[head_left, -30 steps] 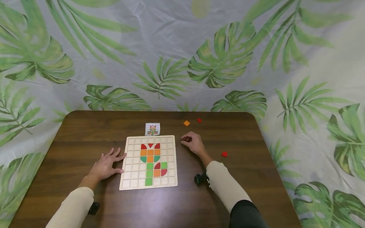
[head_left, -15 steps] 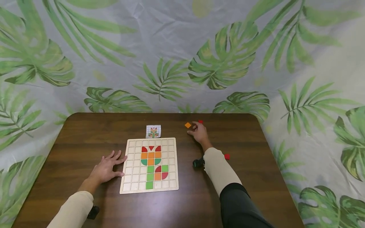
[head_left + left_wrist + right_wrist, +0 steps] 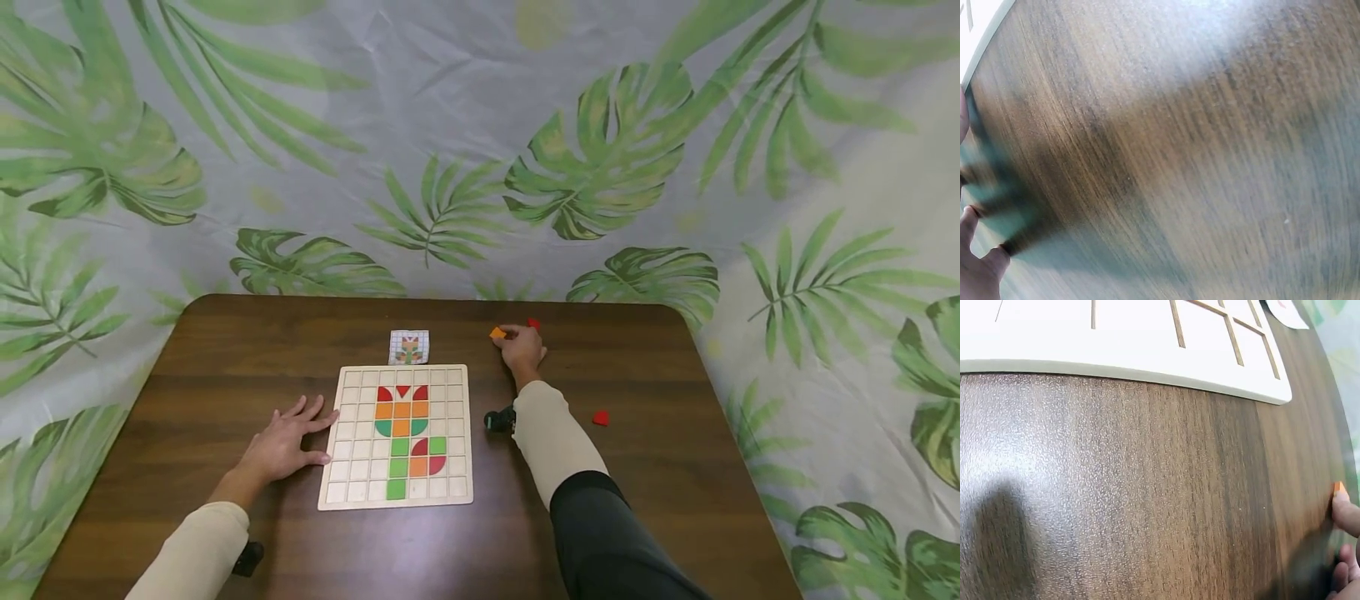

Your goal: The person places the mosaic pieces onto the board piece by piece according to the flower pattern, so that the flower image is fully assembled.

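Note:
My right hand [image 3: 522,346] reaches to the far side of the table, its thumb and forefinger pinching an orange square tile [image 3: 497,332]. The right wrist view shows the thumb against the edge of that tile [image 3: 1338,487]. To the left lies a pale wooden grid board [image 3: 358,492], with red, orange and green tiles set in it as a flower shape. My left hand [image 3: 279,446] lies with fingers spread, forefinger and thumb at the board's left edge. In the left wrist view only some fingers [image 3: 982,269] show.
A small printed card [image 3: 408,347] with a coloured grid pattern lies just behind the board. One red tile [image 3: 533,323] is beside my right hand, and another red tile [image 3: 601,417] lies farther right. A leaf-patterned cloth [image 3: 450,125] hangs behind the table.
My right hand has moved from beside the board to the far side of the table and now pinches the orange tile. The left hand stays at the board's edge.

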`<control>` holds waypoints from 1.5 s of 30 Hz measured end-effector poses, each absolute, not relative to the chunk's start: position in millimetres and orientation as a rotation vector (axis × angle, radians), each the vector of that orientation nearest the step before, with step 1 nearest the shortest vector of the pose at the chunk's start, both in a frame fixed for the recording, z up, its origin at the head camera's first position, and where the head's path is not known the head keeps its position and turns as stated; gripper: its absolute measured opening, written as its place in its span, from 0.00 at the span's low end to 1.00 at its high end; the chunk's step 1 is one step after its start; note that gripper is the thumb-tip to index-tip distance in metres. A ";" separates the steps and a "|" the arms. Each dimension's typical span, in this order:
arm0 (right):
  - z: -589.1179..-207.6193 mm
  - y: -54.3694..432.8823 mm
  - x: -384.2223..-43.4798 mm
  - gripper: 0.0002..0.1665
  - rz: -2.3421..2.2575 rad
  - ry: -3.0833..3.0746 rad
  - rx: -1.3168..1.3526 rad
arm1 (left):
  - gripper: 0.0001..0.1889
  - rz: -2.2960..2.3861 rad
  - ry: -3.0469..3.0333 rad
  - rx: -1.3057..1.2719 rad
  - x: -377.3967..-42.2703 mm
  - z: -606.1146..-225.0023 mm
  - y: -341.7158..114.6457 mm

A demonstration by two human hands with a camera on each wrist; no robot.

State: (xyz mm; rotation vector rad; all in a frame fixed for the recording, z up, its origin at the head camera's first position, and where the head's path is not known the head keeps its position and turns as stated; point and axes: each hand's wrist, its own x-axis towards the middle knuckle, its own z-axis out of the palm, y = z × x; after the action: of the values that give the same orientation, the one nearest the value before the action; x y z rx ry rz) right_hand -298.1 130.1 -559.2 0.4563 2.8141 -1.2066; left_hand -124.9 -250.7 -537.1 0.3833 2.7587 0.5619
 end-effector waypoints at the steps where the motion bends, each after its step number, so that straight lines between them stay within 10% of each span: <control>1: -559.5 130.6 -297.6 0.15 -1.199 2.818 0.459 | 0.43 0.560 2.759 0.384 -124.8 -537.6 -250.4; 45: -534.0 95.2 -209.6 0.04 -1.620 2.405 -0.069 | 0.44 0.522 2.750 0.397 -126.9 -536.0 -249.0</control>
State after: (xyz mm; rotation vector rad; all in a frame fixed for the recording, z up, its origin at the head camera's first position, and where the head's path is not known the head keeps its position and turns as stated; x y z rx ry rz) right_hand -209.6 95.2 -534.0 -0.0692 2.4050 -1.6203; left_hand -126.9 -249.0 -536.0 0.3967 2.7495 0.5221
